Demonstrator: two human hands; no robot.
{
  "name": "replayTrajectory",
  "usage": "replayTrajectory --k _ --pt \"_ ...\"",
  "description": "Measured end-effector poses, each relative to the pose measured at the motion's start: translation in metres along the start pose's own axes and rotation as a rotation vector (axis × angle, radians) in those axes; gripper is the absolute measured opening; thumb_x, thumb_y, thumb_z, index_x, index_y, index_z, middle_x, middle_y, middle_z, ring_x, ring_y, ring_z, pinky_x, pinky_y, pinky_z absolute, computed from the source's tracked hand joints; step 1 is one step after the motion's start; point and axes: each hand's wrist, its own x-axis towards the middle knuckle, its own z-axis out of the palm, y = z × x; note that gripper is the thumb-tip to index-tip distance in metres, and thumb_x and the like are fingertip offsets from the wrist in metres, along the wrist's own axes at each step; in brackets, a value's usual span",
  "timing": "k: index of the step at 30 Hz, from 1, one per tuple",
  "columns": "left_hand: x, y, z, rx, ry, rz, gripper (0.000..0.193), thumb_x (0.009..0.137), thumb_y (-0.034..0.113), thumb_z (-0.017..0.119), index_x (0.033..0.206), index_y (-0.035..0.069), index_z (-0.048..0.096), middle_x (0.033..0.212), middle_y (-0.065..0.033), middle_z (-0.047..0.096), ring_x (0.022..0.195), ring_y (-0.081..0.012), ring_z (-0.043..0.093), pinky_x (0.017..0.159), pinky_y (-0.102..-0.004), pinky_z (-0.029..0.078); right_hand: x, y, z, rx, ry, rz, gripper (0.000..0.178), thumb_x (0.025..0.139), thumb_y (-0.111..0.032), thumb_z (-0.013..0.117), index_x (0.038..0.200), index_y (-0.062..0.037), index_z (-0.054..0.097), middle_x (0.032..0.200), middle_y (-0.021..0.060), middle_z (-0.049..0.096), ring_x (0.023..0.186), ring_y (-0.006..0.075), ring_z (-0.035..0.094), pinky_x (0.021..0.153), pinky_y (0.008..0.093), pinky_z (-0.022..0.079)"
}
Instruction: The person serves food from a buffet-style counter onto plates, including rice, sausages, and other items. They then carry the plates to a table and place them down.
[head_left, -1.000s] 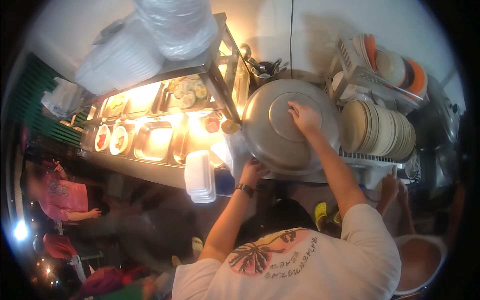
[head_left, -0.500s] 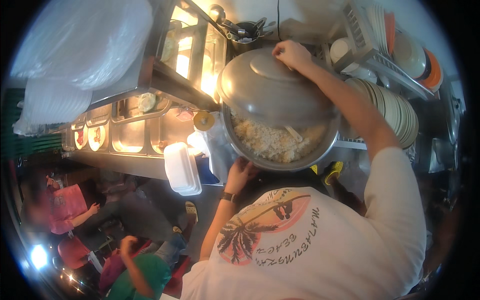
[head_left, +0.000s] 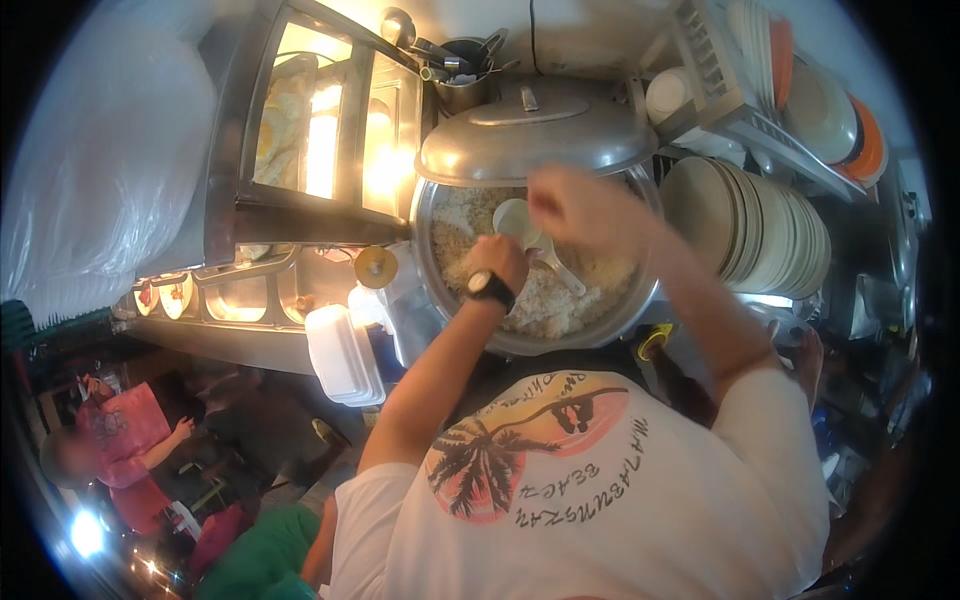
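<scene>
A large round metal pot of cooked white rice stands in front of me. Its domed metal lid rests tilted against the far rim, its handle free. My left hand, with a watch on the wrist, is closed low over the rice; what it grips is hidden. Just beyond its fingers shows a small pale bowl-like piece, and beside it the white end of a rice spoon. Over the far right half of the rice, my right hand is smeared by motion, its fingers unclear.
A lit food warmer and metal trays line the left. White foam boxes stand by the pot. Stacked plates and a dish rack are on the right. A utensil holder sits behind. People sit lower left.
My right hand has let go of the lid, which now leans at the back of the pot. My left hand has left the near rim and reached in over the rice.
</scene>
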Motion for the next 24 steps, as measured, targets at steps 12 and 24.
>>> replayTrajectory --k 12,24 --pt "0.031 -0.036 0.001 -0.328 0.207 0.014 0.021 0.076 0.022 0.065 0.081 0.002 0.065 0.09 -0.0184 0.06 0.077 -0.0337 0.062 0.067 -0.0407 0.05 -0.015 0.116 0.118 -0.144 -0.051 0.644 0.052 0.081 -0.016 0.056 0.128 -0.0016 0.04 0.102 0.0224 0.059 0.1 0.0362 0.057 0.081 0.0465 0.048" --pt "-0.007 -0.03 -0.028 -0.451 0.238 0.043 0.027 0.084 0.028 0.061 0.083 0.002 0.058 0.076 -0.015 0.062 0.068 -0.0341 0.06 0.059 -0.0425 0.046 0.112 0.185 0.147 0.104 0.55 0.194 0.034 0.086 -0.024 0.048 0.115 -0.006 0.055 0.11 0.0142 0.059 0.105 0.0295 0.056 0.083 0.0466 0.046"
